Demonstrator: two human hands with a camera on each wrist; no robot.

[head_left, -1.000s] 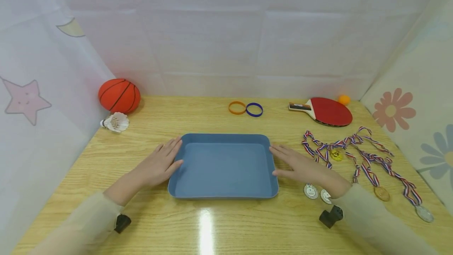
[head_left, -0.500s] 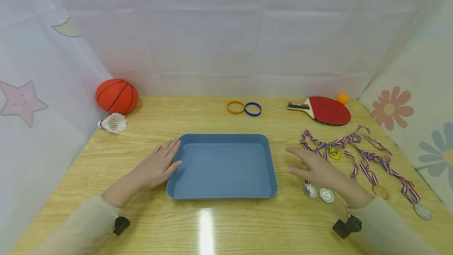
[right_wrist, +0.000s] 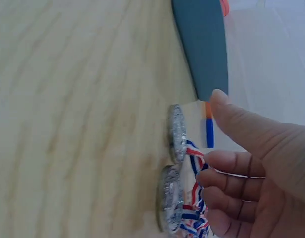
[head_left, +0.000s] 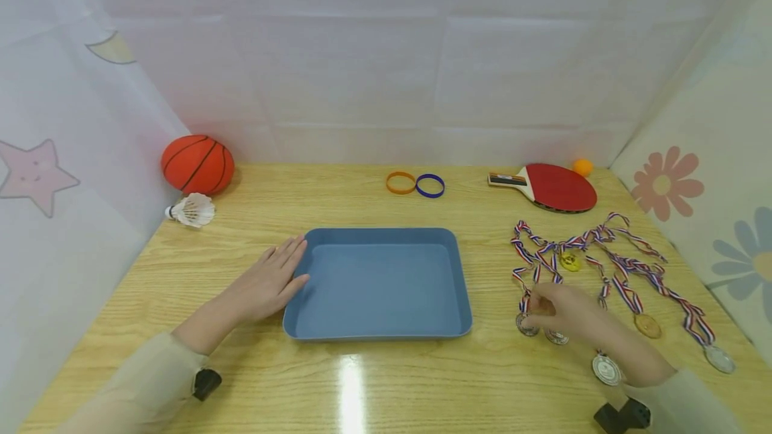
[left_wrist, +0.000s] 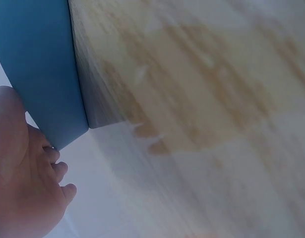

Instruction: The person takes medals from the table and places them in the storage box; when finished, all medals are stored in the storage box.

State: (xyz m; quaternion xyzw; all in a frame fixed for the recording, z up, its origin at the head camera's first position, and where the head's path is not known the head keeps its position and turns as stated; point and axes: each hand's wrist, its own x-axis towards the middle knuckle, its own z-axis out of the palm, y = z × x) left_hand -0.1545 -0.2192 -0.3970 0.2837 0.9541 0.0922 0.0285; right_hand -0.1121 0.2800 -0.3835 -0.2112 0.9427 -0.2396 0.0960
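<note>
At the far left, a pink star [head_left: 37, 169] and a pale moon [head_left: 113, 49] are printed on the wall sheet [head_left: 90, 106]. Beside that sheet, a shuttlecock [head_left: 191, 210] lies on the bench [head_left: 434, 380], just near of a red ball with black lines [head_left: 198, 165]. Next comes the left hand [head_left: 268, 283], its fingers straight and flat against the left side of a blue tray [head_left: 380, 290], gripping nothing. The tray sits in the middle of the bench. Far of it, an orange band [head_left: 401, 183] and a blue band [head_left: 430, 185] lie side by side.

Right of the tray, two silver medals [head_left: 527, 324] [head_left: 557, 337] lie at the fingers of the right hand [head_left: 579, 317]. Those fingers are bent, with the thumb apart from them; whether they touch a medal or ribbon cannot be told. Striped ribbons [head_left: 585, 244] spread behind the hand, with a gold medal [head_left: 569, 260] among them. On the far side, a red bat [head_left: 561, 188] lies with its handle to the left, an orange ball [head_left: 582, 167] just beyond. Another silver medal [head_left: 606, 368] lies near of the right hand, while a bronze-coloured medal [head_left: 647, 325] and one more silver medal [head_left: 720, 358] lie to its right.
</note>
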